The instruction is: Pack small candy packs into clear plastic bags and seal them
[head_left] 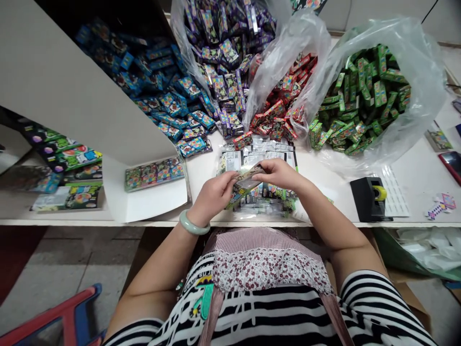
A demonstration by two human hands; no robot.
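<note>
Between my two hands is a printed plastic pouch (242,188), dark and green with a clear part. My left hand (215,196) pinches its left edge; a pale green bangle circles that wrist. My right hand (279,174) pinches the upper right edge, fingers closed. Beneath the hands lie several flat printed pouches (275,192) in a loose pile on the white table. Just beyond them are small red boxes (277,126) spilling from a clear bag. What, if anything, is inside the held pouch cannot be made out.
Blue boxes (173,103), purple boxes (225,86) and green boxes (360,96) are heaped along the back, some in clear bags. A filled pack (154,174) rests in a white bent-card holder (144,204) at left. A black tape dispenser (367,199) stands at right.
</note>
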